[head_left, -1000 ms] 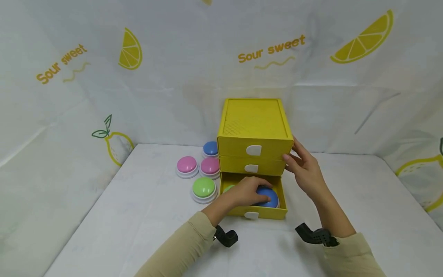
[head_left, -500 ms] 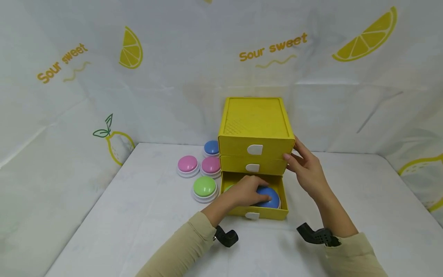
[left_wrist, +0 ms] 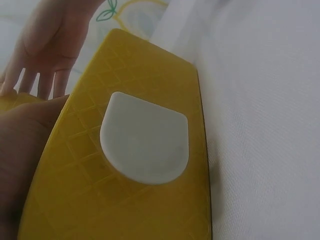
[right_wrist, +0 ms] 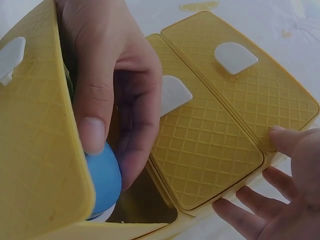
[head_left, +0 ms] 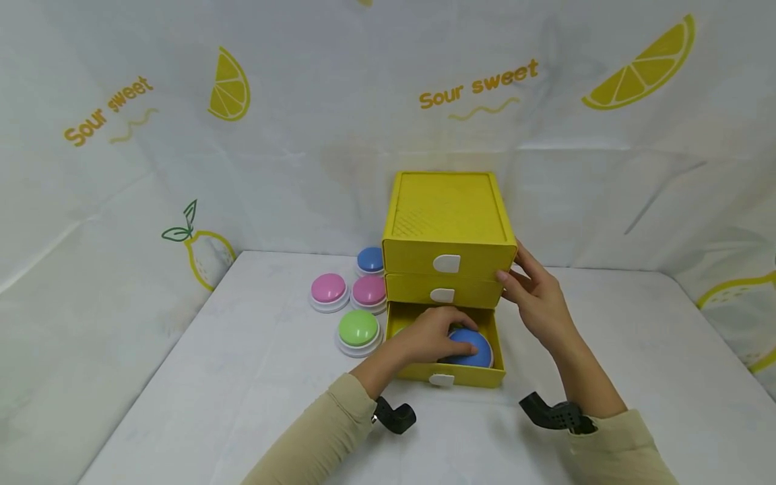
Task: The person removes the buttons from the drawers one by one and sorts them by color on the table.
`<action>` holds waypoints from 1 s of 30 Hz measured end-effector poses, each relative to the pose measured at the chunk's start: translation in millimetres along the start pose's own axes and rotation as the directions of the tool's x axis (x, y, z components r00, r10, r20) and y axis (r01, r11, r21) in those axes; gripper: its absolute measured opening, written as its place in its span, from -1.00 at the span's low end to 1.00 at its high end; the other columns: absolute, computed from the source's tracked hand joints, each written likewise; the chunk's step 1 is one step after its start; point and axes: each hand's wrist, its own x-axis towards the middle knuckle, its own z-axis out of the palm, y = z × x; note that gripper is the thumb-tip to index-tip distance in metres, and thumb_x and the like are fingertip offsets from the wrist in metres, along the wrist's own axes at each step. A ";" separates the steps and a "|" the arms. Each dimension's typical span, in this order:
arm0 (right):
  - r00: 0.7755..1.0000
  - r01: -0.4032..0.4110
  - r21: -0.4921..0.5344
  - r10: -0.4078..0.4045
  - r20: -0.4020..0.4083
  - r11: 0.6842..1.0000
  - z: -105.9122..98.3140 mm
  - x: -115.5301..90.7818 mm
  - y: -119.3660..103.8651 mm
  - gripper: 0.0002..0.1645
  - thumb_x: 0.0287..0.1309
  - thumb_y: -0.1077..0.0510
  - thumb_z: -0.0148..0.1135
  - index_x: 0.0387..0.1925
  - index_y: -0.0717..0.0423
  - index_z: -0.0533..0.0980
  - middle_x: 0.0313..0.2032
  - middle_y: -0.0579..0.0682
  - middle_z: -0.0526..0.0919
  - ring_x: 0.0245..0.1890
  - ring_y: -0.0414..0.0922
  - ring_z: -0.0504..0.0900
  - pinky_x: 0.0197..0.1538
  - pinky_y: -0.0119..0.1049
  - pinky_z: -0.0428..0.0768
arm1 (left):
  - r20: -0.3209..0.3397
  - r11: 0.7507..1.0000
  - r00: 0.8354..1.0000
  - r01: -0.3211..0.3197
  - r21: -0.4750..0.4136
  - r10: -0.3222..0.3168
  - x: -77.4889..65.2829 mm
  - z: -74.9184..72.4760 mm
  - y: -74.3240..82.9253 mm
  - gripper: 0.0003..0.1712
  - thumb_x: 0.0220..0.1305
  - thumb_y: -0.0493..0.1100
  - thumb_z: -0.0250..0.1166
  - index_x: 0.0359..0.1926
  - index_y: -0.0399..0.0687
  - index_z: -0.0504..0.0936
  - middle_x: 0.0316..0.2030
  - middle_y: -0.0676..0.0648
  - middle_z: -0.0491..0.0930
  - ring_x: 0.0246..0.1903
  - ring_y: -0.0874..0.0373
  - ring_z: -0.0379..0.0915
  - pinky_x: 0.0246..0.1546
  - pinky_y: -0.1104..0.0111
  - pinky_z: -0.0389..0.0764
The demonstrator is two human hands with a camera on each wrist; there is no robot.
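Observation:
A yellow drawer cabinet stands at the back with its bottom drawer pulled out. Inside, at the drawer's right, is a blue dome push button on a white base. My left hand reaches in from the left and grips this button, thumb towards the front and fingers behind. A bit of green shows beyond that hand, mostly hidden. My right hand touches the cabinet's right side with extended fingers, thumb at the front edge; in the right wrist view its fingertips lie along that side.
Left of the cabinet, on the white table, stand a green button, two pink ones, the nearer to the edge a pink button, and a blue button. The two upper drawers are closed. A white curtain hangs behind.
The blue button in the drawer has shifted very slightly to the front right with my left hand on it. My right hand stays at the cabinet's side.

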 end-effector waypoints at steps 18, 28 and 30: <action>1.000 0.008 -0.052 -0.009 -0.016 0.999 1.9 0.9 4.1 -0.22 0.51 -0.03 0.04 0.56 -0.52 -0.05 0.53 0.11 0.22 0.39 0.27 0.43 0.04 -0.51 0.64 | -0.012 0.996 1.000 0.009 -0.087 -0.010 -2.7 -4.3 0.0 -0.56 0.16 0.10 0.50 0.02 0.09 0.68 -0.07 0.12 0.67 -0.17 0.32 0.51 -0.11 0.58 0.57; 1.000 0.013 -0.051 -0.013 -0.013 0.999 0.7 -1.7 5.7 -0.22 0.51 -0.02 0.04 0.56 -0.50 -0.04 0.52 0.12 0.24 0.39 0.27 0.42 0.02 -0.56 0.63 | -0.035 0.993 0.997 -0.072 -0.093 0.069 -6.2 -2.4 2.5 -0.56 0.13 0.05 0.54 0.02 0.06 0.70 -0.06 0.13 0.70 -0.10 0.38 0.50 -0.04 0.61 0.57; 1.000 0.010 -0.052 -0.010 -0.012 0.999 0.6 -1.8 5.3 -0.22 0.51 -0.03 0.04 0.56 -0.50 -0.04 0.52 0.12 0.23 0.39 0.27 0.42 0.02 -0.55 0.63 | -0.052 0.992 0.995 -0.092 -0.091 0.088 -7.6 -1.8 2.7 -0.56 0.12 0.04 0.54 0.02 0.06 0.72 -0.05 0.13 0.71 -0.08 0.38 0.51 -0.01 0.61 0.57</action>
